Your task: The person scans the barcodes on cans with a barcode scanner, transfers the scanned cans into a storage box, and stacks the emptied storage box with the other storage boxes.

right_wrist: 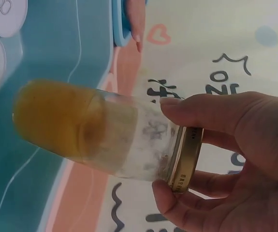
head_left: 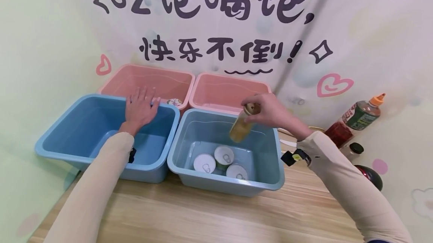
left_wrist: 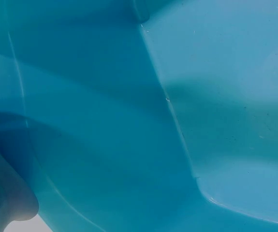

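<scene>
Head view: right blue bin, beneath the right hand; contents, three cans with pull-ring lids. Left blue bin, beneath the left hand, which rests at the far rim, fingers extended, grasping nothing. Left pink bin, beyond the left hand, with a patterned item; right pink bin, beyond the right hand. Glass jar, tilted, hanging from the right hand above the cans. Right of that hand: orange-capped bottle, black-lidded container, dark round object.

Left wrist view: blue plastic wall beside the hand, itself dim and partial.

Right wrist view: jar, clear, gripped near its gold lid between thumb and curled fingers; amber contents at the end away from the hand.
</scene>
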